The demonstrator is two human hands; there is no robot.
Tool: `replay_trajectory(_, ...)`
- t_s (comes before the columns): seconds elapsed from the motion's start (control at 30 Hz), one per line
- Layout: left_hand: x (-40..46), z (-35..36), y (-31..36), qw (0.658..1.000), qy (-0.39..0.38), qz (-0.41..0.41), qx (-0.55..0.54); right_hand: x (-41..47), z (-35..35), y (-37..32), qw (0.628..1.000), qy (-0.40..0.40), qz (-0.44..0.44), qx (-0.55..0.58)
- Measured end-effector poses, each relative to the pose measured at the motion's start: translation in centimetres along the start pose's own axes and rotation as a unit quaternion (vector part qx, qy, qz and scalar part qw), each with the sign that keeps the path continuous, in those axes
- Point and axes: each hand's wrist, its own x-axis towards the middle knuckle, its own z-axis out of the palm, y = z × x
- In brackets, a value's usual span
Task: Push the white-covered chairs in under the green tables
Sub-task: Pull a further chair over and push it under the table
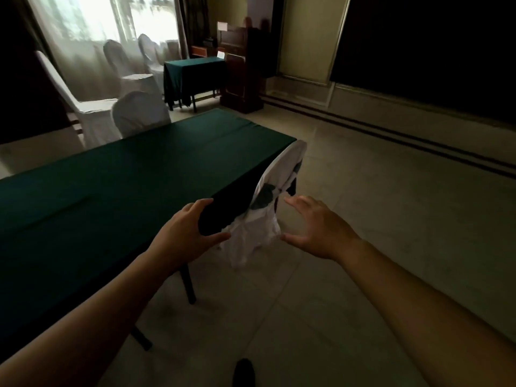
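A long table under a green cloth (125, 177) runs from the lower left to the centre. A white-covered chair (275, 191) stands at its right side, its seat hidden under the hanging cloth and its back leaning against the table edge. My left hand (190, 233) hovers with spread fingers in front of the cloth's hanging edge, just left of the chair. My right hand (315, 230) is open with fingers apart, just right of the chair, touching nothing. Another white-covered chair (139, 113) sits at the table's far side.
More white-covered chairs (83, 104) stand by the curtained window at the back left. A small green-clothed table (195, 74) and a dark wooden lectern (240, 79) are at the back. Tiled floor (391, 205) stretches to the right. A dark shoe (244, 372) shows at the bottom.
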Motion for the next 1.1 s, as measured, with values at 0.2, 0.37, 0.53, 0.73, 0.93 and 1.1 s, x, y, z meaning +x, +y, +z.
replay_trajectory(0.2,14.7,8.1,1.4,1.000,-0.001,0.006,-0.024,9.1,0.6,12.0,0.999,-0.001,0.017,-0.030)
replay_trajectory(0.37,28.9,13.7,1.5,0.998,0.004,-0.033,-0.047,22.0,0.6,21.8,0.998,-0.023,0.003,-0.050)
replay_trajectory(0.53,38.4,16.3,1.8,0.997,0.006,-0.070,-0.041,32.6,1.2,28.8,0.998,-0.060,-0.017,-0.029)
replay_trajectory(0.73,45.5,18.8,1.8,0.992,0.010,-0.122,-0.018,43.0,4.2,35.4,0.994,-0.092,-0.059,-0.004)
replay_trajectory(0.93,49.7,22.8,3.4,0.977,0.021,-0.214,0.008,52.5,8.2,42.4,0.981,-0.137,-0.135,-0.008)
replay_trajectory(1.1,51.5,26.7,6.6,0.952,0.020,-0.304,0.027,57.4,10.4,47.7,0.963,-0.196,-0.185,0.017)
